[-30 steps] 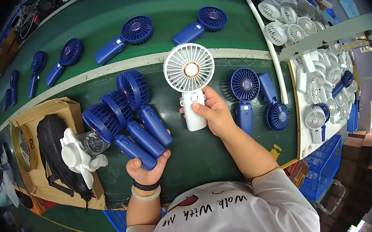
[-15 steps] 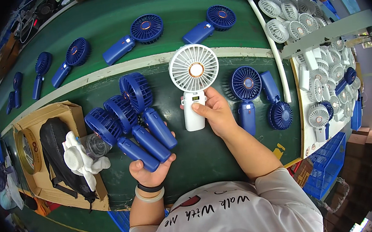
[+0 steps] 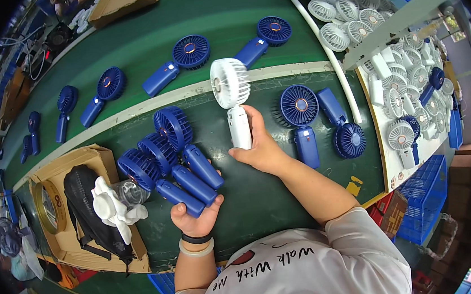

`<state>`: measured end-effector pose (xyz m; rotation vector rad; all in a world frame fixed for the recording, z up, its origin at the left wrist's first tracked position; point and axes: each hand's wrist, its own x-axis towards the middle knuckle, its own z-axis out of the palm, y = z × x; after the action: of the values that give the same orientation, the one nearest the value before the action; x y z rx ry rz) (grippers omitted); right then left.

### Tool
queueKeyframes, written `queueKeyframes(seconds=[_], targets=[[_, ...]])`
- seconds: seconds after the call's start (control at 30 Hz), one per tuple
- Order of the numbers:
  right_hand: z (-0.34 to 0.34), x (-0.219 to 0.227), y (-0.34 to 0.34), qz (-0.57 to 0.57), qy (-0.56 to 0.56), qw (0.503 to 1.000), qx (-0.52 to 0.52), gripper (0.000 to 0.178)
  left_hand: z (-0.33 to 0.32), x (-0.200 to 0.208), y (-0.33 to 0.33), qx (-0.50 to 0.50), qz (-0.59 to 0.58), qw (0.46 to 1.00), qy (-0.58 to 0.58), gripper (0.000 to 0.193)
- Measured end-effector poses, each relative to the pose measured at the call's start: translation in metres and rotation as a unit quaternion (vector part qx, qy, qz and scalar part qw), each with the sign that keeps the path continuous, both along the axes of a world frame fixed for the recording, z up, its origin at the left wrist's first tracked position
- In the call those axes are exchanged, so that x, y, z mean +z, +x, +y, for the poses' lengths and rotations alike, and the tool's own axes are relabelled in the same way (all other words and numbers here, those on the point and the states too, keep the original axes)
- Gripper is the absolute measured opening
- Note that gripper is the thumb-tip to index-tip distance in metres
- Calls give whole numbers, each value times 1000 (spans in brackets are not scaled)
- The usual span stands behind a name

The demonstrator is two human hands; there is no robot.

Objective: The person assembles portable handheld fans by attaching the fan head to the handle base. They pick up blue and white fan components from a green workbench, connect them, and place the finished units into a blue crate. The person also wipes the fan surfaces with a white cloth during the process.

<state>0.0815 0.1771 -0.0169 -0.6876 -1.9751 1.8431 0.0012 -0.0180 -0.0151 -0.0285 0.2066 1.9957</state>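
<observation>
Three blue handheld fans [image 3: 185, 184] are bunched in my left hand [image 3: 197, 218], their handles side by side in the grip and their round heads leaning away to the upper left. My right hand [image 3: 264, 150] grips the handle of a white handheld fan [image 3: 230, 85]; its head is turned partly side-on, so the grille's edge shows. Just right of that hand, a blue fan [image 3: 299, 107] lies face up on the green table. Beside it rests another blue fan [image 3: 350, 139] with its head toward me.
Several blue fans [image 3: 191, 51] lie along the green belt [image 3: 233, 2] beyond a pale strip. White fans [image 3: 346, 6] are heaped at the right. At the left, a cardboard tray [image 3: 100, 157] holds a black pouch [image 3: 84, 190] and a tape roll [image 3: 46, 208]; a white glove [image 3: 118, 209] lies beside the pouch.
The white fan in my right hand has turned from facing me to nearly side-on. The view has shifted a little. My left hand still holds the three blue fans.
</observation>
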Motion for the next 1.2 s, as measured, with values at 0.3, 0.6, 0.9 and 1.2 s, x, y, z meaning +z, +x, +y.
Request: queueKeyframes(seconds=[0.3,0.6,0.9,1.2], targets=[[-14,25,9,74,122,985,-92,66,-1,0,0,4,5,1000,-6,72],[-3,90,68,281,-671,674,128,49,-3,1,1,-5,5,1000,-2,70],[10,119,132,308,-489,813,75,30,0,1,4,-13,22,1000,15,77],[157,142,244,174,-179,918,-309,24,-1,1,7,-15,29,999,1,73]])
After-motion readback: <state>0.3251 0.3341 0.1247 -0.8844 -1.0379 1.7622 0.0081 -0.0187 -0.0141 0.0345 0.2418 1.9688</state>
